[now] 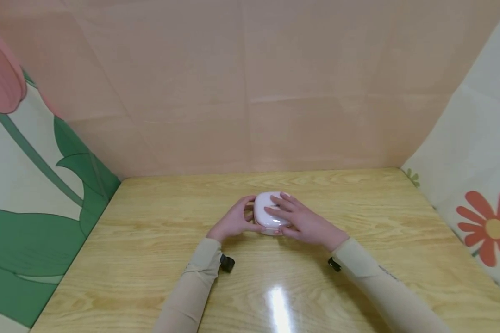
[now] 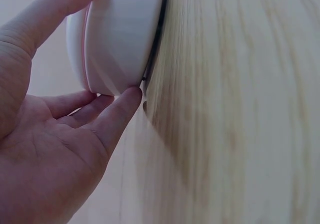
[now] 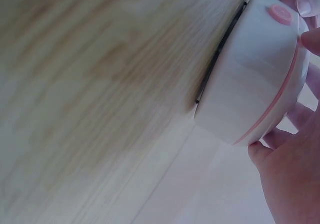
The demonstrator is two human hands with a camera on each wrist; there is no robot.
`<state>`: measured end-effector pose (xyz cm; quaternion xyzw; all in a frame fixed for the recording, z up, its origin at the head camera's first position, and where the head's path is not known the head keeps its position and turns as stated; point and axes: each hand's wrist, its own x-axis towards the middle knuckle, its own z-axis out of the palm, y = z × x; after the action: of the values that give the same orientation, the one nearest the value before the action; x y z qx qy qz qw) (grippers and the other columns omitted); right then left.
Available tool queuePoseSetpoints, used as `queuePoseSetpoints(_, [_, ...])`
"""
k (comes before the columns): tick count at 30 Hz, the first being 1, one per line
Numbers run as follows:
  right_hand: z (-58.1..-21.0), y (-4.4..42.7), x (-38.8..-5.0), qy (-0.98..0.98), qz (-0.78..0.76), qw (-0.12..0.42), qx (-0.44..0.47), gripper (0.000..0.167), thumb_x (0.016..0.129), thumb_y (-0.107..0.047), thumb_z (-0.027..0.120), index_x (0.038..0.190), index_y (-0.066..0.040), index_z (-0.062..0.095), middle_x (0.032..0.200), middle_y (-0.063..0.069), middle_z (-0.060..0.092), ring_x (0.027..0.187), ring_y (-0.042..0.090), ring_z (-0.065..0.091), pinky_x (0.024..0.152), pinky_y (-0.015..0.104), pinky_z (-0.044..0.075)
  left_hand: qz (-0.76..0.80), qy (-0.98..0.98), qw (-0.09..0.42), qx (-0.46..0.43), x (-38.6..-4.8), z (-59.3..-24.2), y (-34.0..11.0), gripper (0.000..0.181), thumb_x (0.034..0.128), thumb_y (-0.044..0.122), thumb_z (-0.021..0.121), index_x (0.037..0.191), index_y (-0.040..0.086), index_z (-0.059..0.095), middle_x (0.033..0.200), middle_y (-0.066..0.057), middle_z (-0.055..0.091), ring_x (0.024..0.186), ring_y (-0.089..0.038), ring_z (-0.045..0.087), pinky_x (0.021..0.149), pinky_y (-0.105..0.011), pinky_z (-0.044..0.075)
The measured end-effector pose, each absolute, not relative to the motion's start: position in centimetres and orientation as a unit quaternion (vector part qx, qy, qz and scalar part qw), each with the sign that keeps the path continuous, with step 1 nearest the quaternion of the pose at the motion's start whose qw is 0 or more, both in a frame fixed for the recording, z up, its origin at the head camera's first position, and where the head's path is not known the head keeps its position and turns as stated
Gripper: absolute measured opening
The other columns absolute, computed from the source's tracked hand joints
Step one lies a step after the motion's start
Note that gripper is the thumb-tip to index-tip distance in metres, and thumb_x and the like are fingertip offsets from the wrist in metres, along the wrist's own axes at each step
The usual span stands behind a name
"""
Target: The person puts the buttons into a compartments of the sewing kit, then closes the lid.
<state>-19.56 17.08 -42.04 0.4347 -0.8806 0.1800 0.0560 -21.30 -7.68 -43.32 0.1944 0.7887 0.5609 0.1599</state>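
A white rounded box (image 1: 263, 206) with a glossy lid stands on the table between both hands. A pink seam runs round it, and a round pink button (image 3: 280, 14) shows on its side wall in the right wrist view. Its underside has a thin dark edge. My left hand (image 1: 235, 219) grips the box's left side, thumb at the front and fingers round the far side. My right hand (image 1: 306, 224) lies over the lid's right part, fingers spread across the top, thumb at the front near the seam. What is inside the box is hidden.
The box stands on a wood-grain table (image 1: 183, 199). A plain pinkish sheet (image 1: 250, 92) hangs behind it. Flower-printed panels flank the table on the left (image 1: 33, 185) and right (image 1: 462, 152). Dark wrist devices (image 1: 227, 263) sit at both cuffs.
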Motion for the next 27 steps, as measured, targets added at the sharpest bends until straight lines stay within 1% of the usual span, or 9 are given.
queuePoseSetpoints(6, [-42.3,17.1,-19.7,-0.881,0.189,0.048,0.430,0.057,0.093,-0.027,0.062,0.146,-0.020,0.042,0.154,0.014,0.027,0.140,0.040,0.016,0.116,0.054,0.015,0.561,0.788,0.161,0.195,-21.3,-43.5,-7.7,0.096,0.0722,0.011,0.084,0.148,0.005,0.025,0.149,-0.006,0.029,0.132,-0.024,0.036,0.103,-0.026,0.043])
queuePoseSetpoints(10, [-42.4,17.1,-19.7,-0.883,0.200,0.043,0.424,0.058,0.093,-0.027,0.063,0.146,-0.021,0.042,0.154,0.012,0.026,0.141,0.039,0.014,0.116,0.054,0.014,0.569,0.780,0.165,0.200,-21.2,-43.2,-7.7,0.096,0.0736,0.008,0.083,0.149,0.004,0.023,0.150,-0.009,0.027,0.134,-0.027,0.034,0.106,-0.032,0.041])
queuePoseSetpoints(14, [-42.1,17.2,-19.7,-0.886,0.203,0.034,0.415,0.057,0.094,-0.027,0.061,0.147,-0.022,0.040,0.155,0.010,0.025,0.142,0.037,0.013,0.117,0.054,0.013,0.572,0.778,0.168,0.199,-21.3,-43.1,-7.8,0.098,0.0732,0.009,0.083,0.149,0.004,0.022,0.151,-0.008,0.026,0.134,-0.026,0.034,0.105,-0.030,0.041])
queuePoseSetpoints(16, [-42.0,17.2,-19.7,-0.888,0.201,0.032,0.412,0.055,0.095,-0.030,0.059,0.147,-0.022,0.040,0.155,0.010,0.025,0.142,0.037,0.013,0.116,0.054,0.013,0.566,0.782,0.167,0.200,-21.5,-43.4,-7.8,0.099,0.0728,0.014,0.084,0.150,0.005,0.023,0.151,-0.006,0.027,0.134,-0.023,0.035,0.104,-0.027,0.042])
queuePoseSetpoints(21, [-41.8,17.4,-19.6,-0.893,0.206,0.037,0.399,0.057,0.097,-0.041,0.053,0.147,-0.018,0.038,0.154,0.011,0.026,0.141,0.038,0.014,0.116,0.057,0.013,0.540,0.798,0.165,0.209,-21.1,-43.3,-8.1,0.097,0.0743,0.024,0.083,0.150,0.009,0.025,0.151,-0.005,0.027,0.135,-0.025,0.033,0.106,-0.030,0.040])
queuePoseSetpoints(23, [-41.7,17.7,-19.4,-0.897,0.214,0.039,0.386,0.060,0.097,-0.043,0.052,0.148,-0.018,0.036,0.154,0.011,0.026,0.141,0.039,0.015,0.114,0.059,0.015,0.525,0.810,0.159,0.209,-20.8,-43.2,-8.5,0.094,0.0756,0.028,0.082,0.150,0.009,0.027,0.152,-0.006,0.027,0.136,-0.026,0.032,0.106,-0.032,0.040])
queuePoseSetpoints(27, [-40.9,18.8,-18.5,-0.905,0.239,0.040,0.350,0.063,0.096,-0.044,0.053,0.150,-0.021,0.031,0.154,0.010,0.025,0.140,0.036,0.019,0.112,0.060,0.022,0.502,0.829,0.149,0.196,-20.1,-42.6,-9.5,0.090,0.0790,0.034,0.079,0.150,0.012,0.028,0.152,-0.006,0.027,0.136,-0.026,0.033,0.105,-0.033,0.042])
